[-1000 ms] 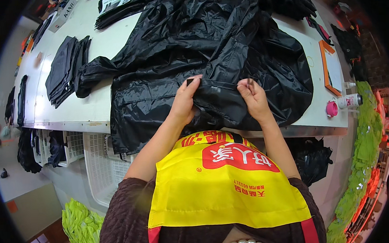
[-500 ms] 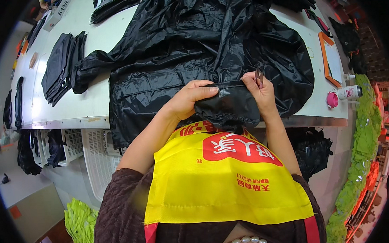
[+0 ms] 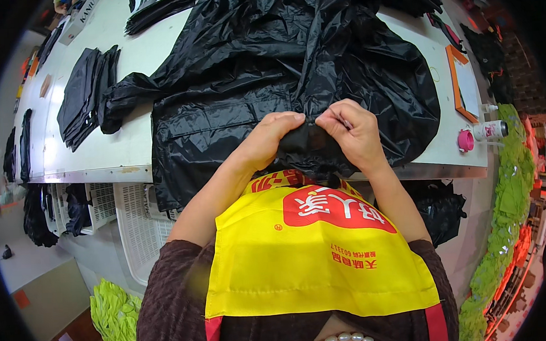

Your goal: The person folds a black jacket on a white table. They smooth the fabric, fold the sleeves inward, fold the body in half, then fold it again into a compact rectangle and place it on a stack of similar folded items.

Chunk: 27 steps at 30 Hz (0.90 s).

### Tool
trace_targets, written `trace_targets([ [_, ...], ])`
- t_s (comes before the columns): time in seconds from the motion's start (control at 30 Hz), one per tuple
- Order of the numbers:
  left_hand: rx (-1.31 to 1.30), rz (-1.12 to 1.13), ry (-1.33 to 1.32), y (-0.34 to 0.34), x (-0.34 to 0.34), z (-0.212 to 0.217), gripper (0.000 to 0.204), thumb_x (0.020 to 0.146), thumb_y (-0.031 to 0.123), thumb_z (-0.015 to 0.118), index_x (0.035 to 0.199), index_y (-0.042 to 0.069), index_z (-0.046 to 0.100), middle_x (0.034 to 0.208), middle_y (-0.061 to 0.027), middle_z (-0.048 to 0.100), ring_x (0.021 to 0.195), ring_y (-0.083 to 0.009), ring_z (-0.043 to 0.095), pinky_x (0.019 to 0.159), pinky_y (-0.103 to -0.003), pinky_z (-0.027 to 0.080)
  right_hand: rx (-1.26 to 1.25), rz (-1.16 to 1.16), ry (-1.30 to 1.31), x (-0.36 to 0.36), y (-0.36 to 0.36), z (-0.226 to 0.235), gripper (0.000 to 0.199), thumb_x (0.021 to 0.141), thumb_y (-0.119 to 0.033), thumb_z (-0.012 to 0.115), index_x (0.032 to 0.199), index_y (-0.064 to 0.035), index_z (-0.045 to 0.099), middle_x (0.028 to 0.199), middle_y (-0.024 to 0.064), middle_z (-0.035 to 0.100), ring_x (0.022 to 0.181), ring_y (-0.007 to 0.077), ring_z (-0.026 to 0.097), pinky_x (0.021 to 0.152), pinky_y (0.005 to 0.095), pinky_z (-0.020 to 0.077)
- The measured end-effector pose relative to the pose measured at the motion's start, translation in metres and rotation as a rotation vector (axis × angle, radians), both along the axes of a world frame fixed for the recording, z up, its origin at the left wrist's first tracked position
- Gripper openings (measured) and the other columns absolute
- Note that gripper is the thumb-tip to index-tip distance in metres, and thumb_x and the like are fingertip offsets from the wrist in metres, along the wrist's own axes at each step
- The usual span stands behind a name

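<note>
Left hand pinches edge of glossy black garment, spread at 12 o'clock on desk. Right hand, just beside at 3 o'clock, pinches same edge, small tool seemingly in palm. Step: fingertip edge work, apparently; next move likely calls for taut hold. Farther, 10 o'clock: folded black stack.

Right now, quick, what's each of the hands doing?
Left hand: closed, pinching the black garment.
Right hand: closed, pinching it too, a small tool partly showing.

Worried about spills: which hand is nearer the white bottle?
Right hand: it's at the black garment, left of the white bottle; the left hand grips the garment farther left.
</note>
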State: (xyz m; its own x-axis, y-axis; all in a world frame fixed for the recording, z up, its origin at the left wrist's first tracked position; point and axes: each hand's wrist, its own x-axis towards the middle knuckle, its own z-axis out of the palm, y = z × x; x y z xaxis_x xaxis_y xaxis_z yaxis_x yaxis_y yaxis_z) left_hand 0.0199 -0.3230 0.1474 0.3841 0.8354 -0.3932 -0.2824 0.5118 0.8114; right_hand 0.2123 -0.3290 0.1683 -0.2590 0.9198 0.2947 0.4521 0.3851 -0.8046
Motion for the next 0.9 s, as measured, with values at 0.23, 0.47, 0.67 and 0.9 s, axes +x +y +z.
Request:
trace_targets([
  [0.23,-0.171,0.041,-0.188,0.004,-0.006,-0.011,0.026,0.085,0.020,0.059,0.102,0.001,0.058,0.093,-0.0090,0.063,0.083,-0.0167,0.062,0.073,-0.028,0.052,-0.287,-0.064,0.366,0.025,0.020,-0.012,0.025,0.092,-0.024,0.055,0.091,0.0007,0.060,0.080,0.0005,0.059,0.072,0.0072,0.052,0.068,0.0208,0.0417],
  [0.47,-0.131,0.076,-0.172,0.004,-0.001,-0.008,0.017,0.086,0.021,0.056,0.088,0.005,0.060,0.084,-0.0070,0.066,0.072,-0.0154,0.064,0.065,-0.028,0.054,-0.411,0.123,0.165,0.027,0.013,-0.010,0.021,0.085,-0.021,0.064,0.082,-0.0010,0.061,0.074,0.0023,0.057,0.070,0.0079,0.051,0.063,0.0234,0.0406],
  [0.67,0.211,-0.132,-0.081,0.004,-0.023,-0.011,0.042,0.073,0.026,0.072,0.105,0.005,0.055,0.099,-0.0054,0.060,0.090,-0.0139,0.059,0.081,-0.026,0.048,-0.194,-0.090,0.220,0.018,0.013,-0.013,0.024,0.087,-0.023,0.061,0.081,-0.0004,0.058,0.067,0.0011,0.052,0.064,0.0073,0.047,0.060,0.0228,0.0391],
  [0.9,0.557,0.230,0.538,0.001,-0.007,0.003,0.028,0.067,0.007,0.076,0.085,0.004,0.055,0.077,-0.0004,0.056,0.072,-0.0084,0.054,0.065,-0.022,0.044,-0.088,-0.115,0.298,-0.028,-0.007,-0.012,0.023,0.080,-0.019,0.069,0.086,-0.0005,0.057,0.072,0.0057,0.056,0.068,0.0096,0.051,0.061,0.0273,0.0439],
])
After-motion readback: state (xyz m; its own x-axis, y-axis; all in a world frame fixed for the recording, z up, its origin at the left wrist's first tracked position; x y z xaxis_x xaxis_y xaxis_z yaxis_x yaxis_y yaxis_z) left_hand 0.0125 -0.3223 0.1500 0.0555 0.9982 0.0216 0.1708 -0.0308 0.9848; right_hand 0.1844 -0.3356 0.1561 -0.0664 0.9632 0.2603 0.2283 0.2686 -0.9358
